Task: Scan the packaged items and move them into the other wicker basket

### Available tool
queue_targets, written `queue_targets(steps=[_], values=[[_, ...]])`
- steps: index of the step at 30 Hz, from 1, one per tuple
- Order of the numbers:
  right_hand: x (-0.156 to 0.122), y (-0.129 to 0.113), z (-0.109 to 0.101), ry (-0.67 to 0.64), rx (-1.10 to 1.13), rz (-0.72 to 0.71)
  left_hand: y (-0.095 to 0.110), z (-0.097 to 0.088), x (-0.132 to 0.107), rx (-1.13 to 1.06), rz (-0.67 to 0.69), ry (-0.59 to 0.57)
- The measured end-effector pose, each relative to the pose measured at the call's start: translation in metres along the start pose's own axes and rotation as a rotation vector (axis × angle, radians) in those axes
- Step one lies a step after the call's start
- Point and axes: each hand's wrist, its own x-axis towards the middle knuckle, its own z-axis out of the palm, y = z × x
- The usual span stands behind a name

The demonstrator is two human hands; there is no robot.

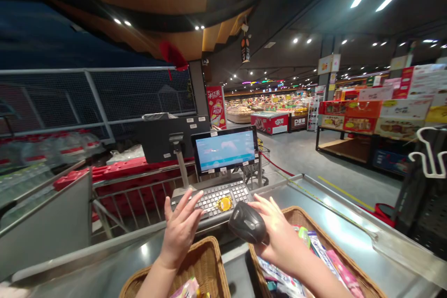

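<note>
My right hand (281,242) grips a black handheld barcode scanner (247,222) against its palm, above a wicker basket (300,216) of colourful flat packets (314,253). My left hand (180,230) is raised with its fingers spread and holds nothing. Its fingertips are just in front of a grey checkout keyboard (213,198), apparently not touching it. A small yellow object (224,203) lies on the keyboard. Below my left wrist stands a second wicker basket (206,253), with a pink packet (186,289) inside.
A steel checkout counter (335,205) runs between the baskets and out to the right. A lit monitor (225,149) stands behind the keyboard. Red baskets (122,172) are stacked behind a metal railing on the left. Shop displays fill the background.
</note>
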Motion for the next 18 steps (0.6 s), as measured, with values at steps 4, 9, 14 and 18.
queue_targets(steps=[4, 9, 14, 18], values=[[0.002, -0.008, 0.004, -0.023, 0.008, -0.026, -0.008, -0.012, -0.006, 0.037, -0.017, -0.002], [0.003, -0.019, 0.005, -0.053, 0.034, -0.035, -0.016, -0.022, -0.013, 0.062, -0.033, 0.0], [0.004, -0.025, 0.01, -0.057, 0.045, -0.052, -0.022, -0.03, -0.02, 0.069, -0.047, -0.003], [0.005, -0.03, 0.014, -0.064, 0.062, -0.068, -0.024, -0.036, -0.026, 0.076, -0.062, -0.011]])
